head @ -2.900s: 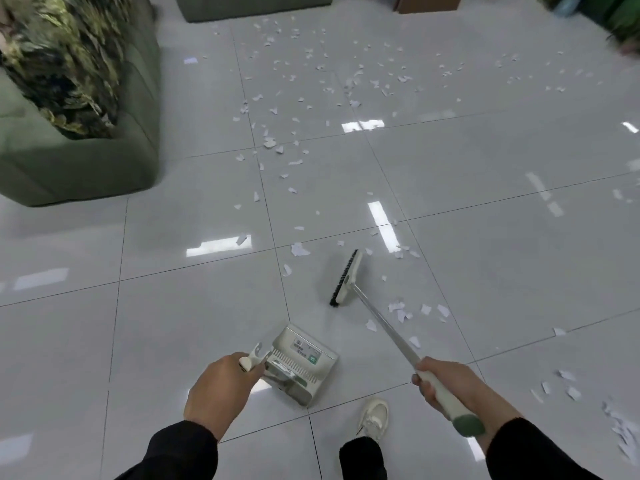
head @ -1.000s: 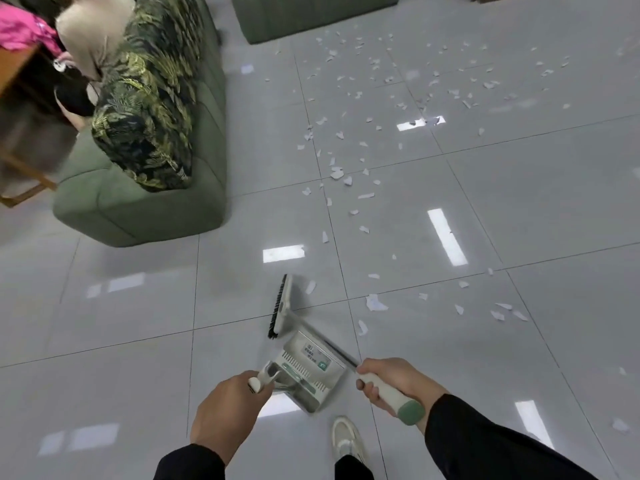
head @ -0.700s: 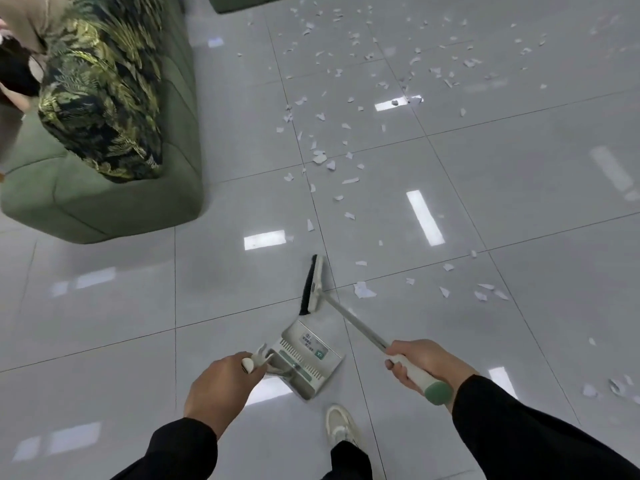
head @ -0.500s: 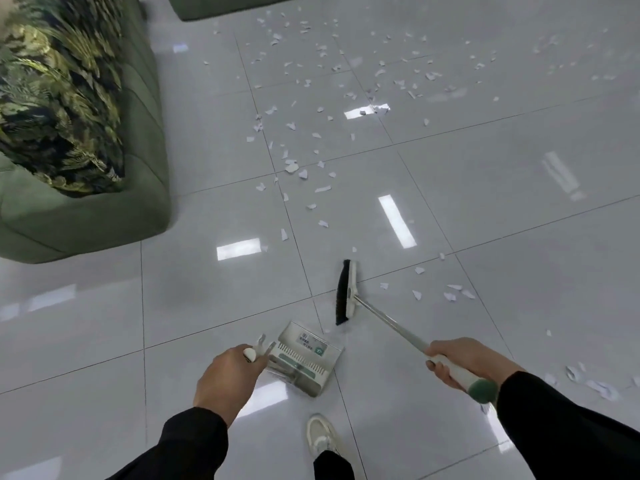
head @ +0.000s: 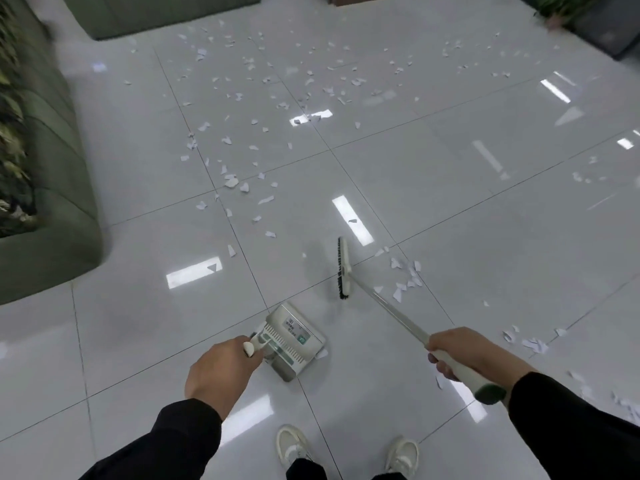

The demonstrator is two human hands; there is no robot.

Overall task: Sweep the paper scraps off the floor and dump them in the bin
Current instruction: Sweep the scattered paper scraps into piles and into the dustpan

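Note:
My left hand (head: 218, 372) grips the handle of a white dustpan (head: 294, 339), which stands on the tiled floor just ahead of my feet. My right hand (head: 464, 351) holds the white, green-ended handle of a broom (head: 343, 268); its black-bristled head rests on the floor ahead and right of the dustpan. A small cluster of white paper scraps (head: 405, 278) lies just right of the broom head. Many more scraps (head: 242, 183) are strewn across the tiles farther ahead, and several lie at the right (head: 530, 342). No bin is in view.
A green sofa (head: 52, 216) with a leaf-patterned cushion fills the left edge. Another green seat (head: 156, 12) stands at the top. A dark object and a plant (head: 595, 22) sit at the top right. My two white shoes (head: 294, 448) are at the bottom.
The broom head has swung from left of the dustpan over to its right, now sitting beside a cluster of scraps. The dustpan has stayed in front of my feet. The view panned right.

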